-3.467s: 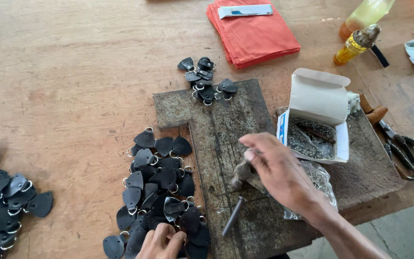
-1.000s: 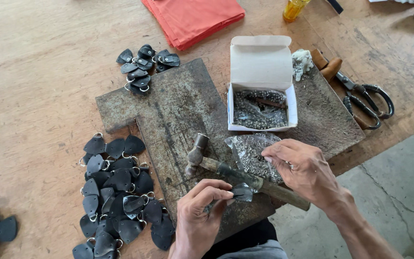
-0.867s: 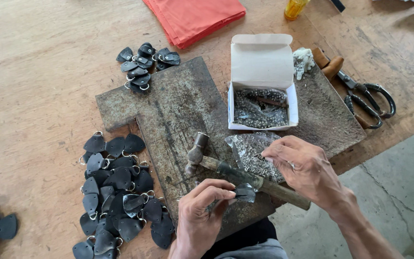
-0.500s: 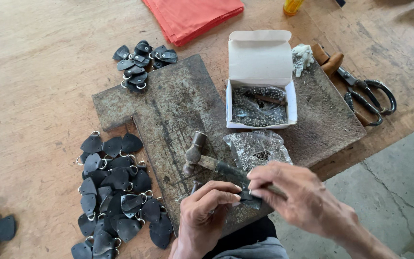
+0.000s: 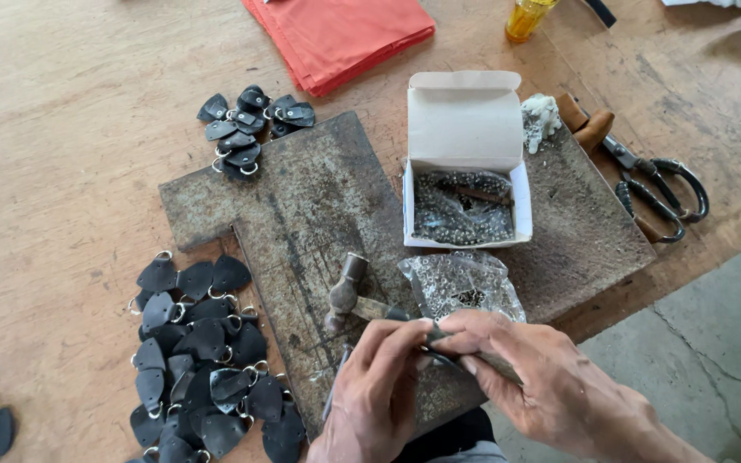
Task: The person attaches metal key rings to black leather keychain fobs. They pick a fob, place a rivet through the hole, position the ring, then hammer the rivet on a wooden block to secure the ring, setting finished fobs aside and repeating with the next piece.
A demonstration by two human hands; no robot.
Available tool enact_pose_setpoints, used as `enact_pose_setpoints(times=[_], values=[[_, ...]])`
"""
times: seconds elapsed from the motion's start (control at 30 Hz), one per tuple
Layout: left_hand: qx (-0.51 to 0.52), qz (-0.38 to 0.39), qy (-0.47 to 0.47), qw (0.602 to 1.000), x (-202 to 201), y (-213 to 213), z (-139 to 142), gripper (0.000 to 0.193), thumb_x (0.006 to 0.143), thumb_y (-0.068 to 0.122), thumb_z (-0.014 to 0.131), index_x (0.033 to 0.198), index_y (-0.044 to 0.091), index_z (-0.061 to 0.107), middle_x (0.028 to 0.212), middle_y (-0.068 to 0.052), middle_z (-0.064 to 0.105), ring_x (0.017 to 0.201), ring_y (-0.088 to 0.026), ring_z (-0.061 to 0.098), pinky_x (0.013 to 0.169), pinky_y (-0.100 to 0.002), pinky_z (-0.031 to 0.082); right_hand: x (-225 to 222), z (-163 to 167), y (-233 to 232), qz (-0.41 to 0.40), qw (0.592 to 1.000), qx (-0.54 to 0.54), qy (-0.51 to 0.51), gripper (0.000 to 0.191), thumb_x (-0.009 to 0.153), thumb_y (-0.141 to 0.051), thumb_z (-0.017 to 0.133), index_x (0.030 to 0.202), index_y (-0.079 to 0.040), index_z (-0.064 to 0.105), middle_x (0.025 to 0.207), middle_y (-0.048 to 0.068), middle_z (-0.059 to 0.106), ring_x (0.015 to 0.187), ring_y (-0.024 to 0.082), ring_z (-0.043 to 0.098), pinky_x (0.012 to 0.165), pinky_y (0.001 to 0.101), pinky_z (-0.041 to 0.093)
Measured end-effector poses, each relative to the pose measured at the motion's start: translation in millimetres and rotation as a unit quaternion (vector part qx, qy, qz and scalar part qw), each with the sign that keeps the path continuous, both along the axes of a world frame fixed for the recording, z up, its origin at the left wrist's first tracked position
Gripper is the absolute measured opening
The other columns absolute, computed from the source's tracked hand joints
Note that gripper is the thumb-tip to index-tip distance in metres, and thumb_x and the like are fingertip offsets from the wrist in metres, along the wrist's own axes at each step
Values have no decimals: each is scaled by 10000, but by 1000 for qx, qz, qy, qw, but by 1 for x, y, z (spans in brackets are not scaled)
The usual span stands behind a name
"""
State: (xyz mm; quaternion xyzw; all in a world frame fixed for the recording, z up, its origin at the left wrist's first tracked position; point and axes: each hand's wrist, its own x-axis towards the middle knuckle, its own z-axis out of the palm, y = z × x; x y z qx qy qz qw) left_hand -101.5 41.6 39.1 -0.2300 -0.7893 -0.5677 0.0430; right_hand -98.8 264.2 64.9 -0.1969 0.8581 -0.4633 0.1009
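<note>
Both hands: left hand (image 5: pixel 376 390) and right hand (image 5: pixel 535 377) pinch a small dark piece, mostly hidden, near the edge of the worn board (image 5: pixel 302 206).
Risk: it may slip; hammer (image 5: pixel 346 296) lies touching close, could get knocked.

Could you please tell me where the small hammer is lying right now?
In the head view, the hammer lies on the worn board, its head just above the left hand and left of the clear bag.

I see a small dark piece (image 5: pixel 429 351), mostly hidden, pinched between the fingertips of both hands over the worn metal plate (image 5: pixel 319 206); a small hammer (image 5: pixel 346 293) lies on the plate just beside it, head pointing away.
</note>
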Motion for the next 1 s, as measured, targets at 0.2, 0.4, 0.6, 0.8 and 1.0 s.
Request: enact_pose_setpoints(times=[0.2, 0.4, 0.6, 0.8, 1.0], values=[[-17, -7, -126, 992, -31, 11, -4, 153, 916, 19, 697, 1063, -2, 659, 914, -117, 714, 788, -230, 744, 682, -351, 586, -67, -9, 19, -65, 964, 180, 183, 114, 939, -114, 699, 1038, -58, 709, 994, 129, 736, 882, 240, 711, 695, 338, 629], [45, 28, -321, 946, -52, 19, -16, 169, 946, 102, 668, 1075, -7, 668, 827, -74, 764, 730, -130, 733, 654, -298, 610, -154, -34, 35, -46, 925, 316, 205, 93, 911, -86, 690, 936, -58, 775, 936, 110, 694, 819, 218, 652, 698, 357, 595], [130, 50, -384, 913, -61, 19, -24, 176, 957, 60, 621, 1101, -32, 664, 895, -78, 773, 828, -117, 765, 741, -281, 663, -170, -38, 28, 11, 911, 401, 97, 120, 942, -64, 646, 966, -64, 763, 926, 86, 683, 842, 208, 640, 786, 348, 584], [128, 47, -393, 909, -64, 20, -28, 182, 949, 71, 629, 1094, -33, 668, 902, -85, 781, 838, -124, 774, 758, -287, 676, -161, -38, 33, -26, 940, 308, 146, 101, 936, -78, 649, 978, -43, 734, 957, 91, 680, 844, 211, 648, 763, 360, 579], [145, 49, -402, 903, -63, 17, -33, 208, 953, 115, 642, 1093, -34, 680, 891, -104, 781, 810, -132, 765, 732, -290, 669, -146, -31, 32, -44, 950, 176, 252, 71, 934, -54, 684, 986, -43, 731, 970, 73, 671, 899, 205, 634, 800, 350, 576]])
